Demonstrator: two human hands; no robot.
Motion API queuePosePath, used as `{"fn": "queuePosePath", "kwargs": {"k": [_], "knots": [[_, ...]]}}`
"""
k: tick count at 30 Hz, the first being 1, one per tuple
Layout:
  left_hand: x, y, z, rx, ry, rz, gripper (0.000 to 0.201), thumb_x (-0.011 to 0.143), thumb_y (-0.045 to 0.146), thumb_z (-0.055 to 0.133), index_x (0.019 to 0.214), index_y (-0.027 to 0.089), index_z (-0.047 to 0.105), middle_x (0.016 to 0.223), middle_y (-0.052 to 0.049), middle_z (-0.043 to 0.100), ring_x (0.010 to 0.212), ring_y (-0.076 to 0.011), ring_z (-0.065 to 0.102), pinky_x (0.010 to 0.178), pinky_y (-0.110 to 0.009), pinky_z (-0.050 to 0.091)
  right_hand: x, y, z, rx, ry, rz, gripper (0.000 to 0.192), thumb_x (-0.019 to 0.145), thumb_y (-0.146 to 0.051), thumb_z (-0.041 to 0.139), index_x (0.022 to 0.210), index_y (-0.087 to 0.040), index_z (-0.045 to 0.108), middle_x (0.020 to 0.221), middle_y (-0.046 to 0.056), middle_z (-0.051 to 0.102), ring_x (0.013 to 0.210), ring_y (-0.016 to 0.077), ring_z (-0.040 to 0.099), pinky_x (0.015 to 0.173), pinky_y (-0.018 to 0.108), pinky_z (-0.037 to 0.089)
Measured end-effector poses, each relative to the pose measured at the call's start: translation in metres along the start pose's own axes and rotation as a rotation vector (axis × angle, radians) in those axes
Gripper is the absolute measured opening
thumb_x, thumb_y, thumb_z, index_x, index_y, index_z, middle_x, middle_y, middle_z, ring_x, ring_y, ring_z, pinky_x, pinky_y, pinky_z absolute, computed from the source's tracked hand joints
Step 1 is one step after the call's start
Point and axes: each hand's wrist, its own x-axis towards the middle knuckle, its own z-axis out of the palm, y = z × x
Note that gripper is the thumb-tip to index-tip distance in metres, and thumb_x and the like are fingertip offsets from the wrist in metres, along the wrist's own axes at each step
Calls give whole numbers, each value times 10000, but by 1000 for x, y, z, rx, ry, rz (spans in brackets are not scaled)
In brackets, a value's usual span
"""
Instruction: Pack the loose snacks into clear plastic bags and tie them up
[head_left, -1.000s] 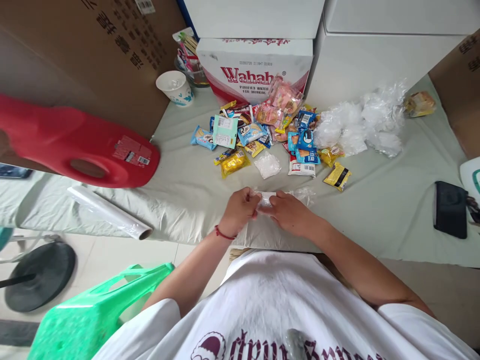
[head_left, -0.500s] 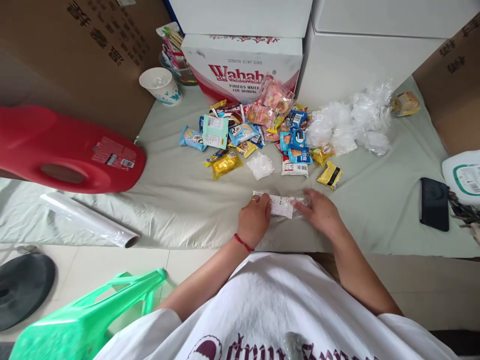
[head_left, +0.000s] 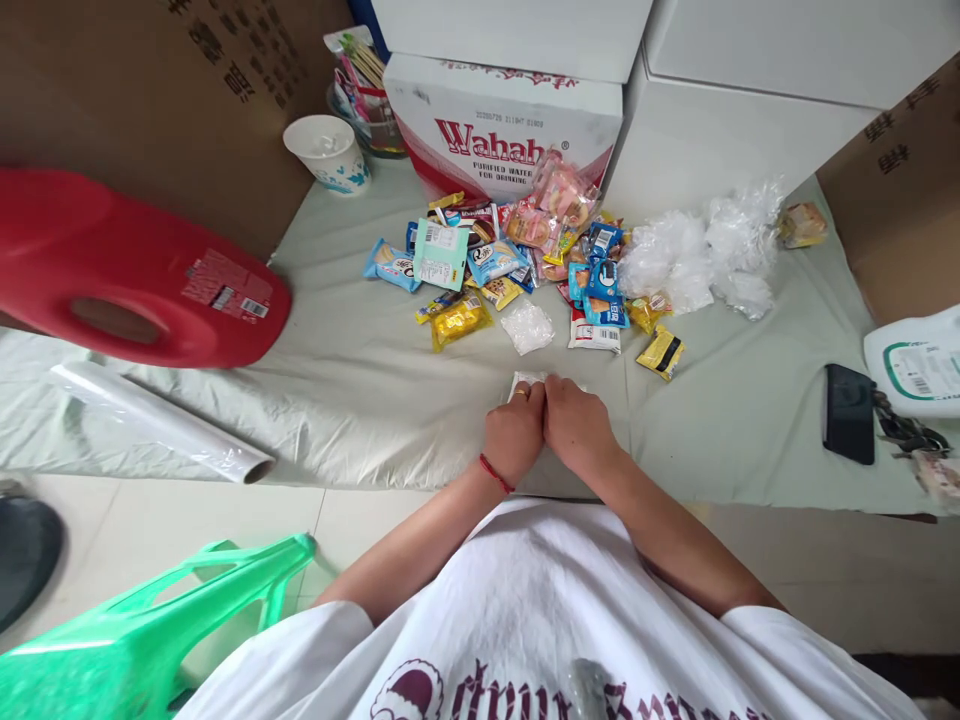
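— Packet (head_left: 523, 381), white, flat on the pale cloth (head_left: 360, 380) near the table's front edge; only its far corner peeks out above the knuckles.

— Both hands on it?

— Yes. Left hand (head_left: 514, 436) and right hand (head_left: 576, 432) are pressed side by side, fingers curled down over the packet, gripping it against the cloth.

— And beyond them?

— Snack pile (head_left: 517, 270) just past the hands, crumpled clear bags (head_left: 697, 255) to its right, a Wahaha box (head_left: 502, 130) behind. Red jug (head_left: 127, 270) lies at the left, film roll (head_left: 154, 420) near it.
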Motion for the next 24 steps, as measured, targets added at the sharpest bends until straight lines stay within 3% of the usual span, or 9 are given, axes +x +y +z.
{"fn": "queuePosePath", "kwargs": {"k": [4,6,8,11,15,17,20,22,24], "knots": [[-1,-36,-13,-431,130,58,234,977,265,517,1128,222,690,959,-50,716,774,-175,654,759,-298,521,5,-2,9,-109,-3,-34,277,1026,-118,344,1225,-177,529,1111,145,644,830,228,694,639,294,465],[2,-50,-16,-460,275,-71,356,922,374,639,1238,211,658,1058,-74,701,787,-185,638,788,-332,534,4,2,11,-127,-3,-54,281,1027,-105,343,1229,-176,525,1127,147,636,833,213,689,632,280,459],[7,-56,-13,-360,344,-142,490,833,429,747,1249,189,649,1180,-133,662,975,-266,639,910,-428,530,4,4,10,-117,2,-76,262,1039,-124,351,1227,-176,526,1128,149,636,840,212,680,635,280,459],[13,-49,-5,-276,284,-79,280,852,377,714,1053,185,677,1217,-167,643,1218,-355,550,1042,-538,464,3,8,10,-7,42,-74,229,1038,-140,370,1175,-178,550,1092,142,655,863,223,667,669,292,467],[-1,-26,0,-438,335,-24,174,911,312,620,1037,193,597,1032,-103,647,1011,-257,625,901,-422,541,-11,19,12,500,164,-15,225,1064,-262,361,1063,-205,579,956,89,682,876,226,663,763,316,501],[-14,-12,3,-484,410,103,181,939,287,589,1104,213,575,1071,-95,648,1007,-232,645,876,-387,553,-24,27,15,905,173,17,306,1074,-452,377,1038,-229,584,892,50,676,839,218,660,772,329,522],[-28,6,13,-396,477,505,211,937,141,535,1107,246,603,1143,-93,676,1165,-243,641,969,-409,519,-45,36,22,1445,122,98,488,1005,-687,412,967,-241,605,898,39,681,847,211,647,756,333,530],[-31,16,23,-371,410,782,323,888,47,505,1107,252,624,1127,-84,700,1191,-246,639,998,-422,496,-55,42,28,1665,80,176,487,923,-715,562,918,-231,619,892,35,683,848,203,634,752,322,520],[-32,22,32,-473,264,932,374,826,38,513,1128,235,610,1110,-95,695,1153,-253,642,1013,-444,495,-62,52,34,1787,64,270,461,801,-649,763,903,-218,634,831,8,662,796,179,610,716,292,497]]}}
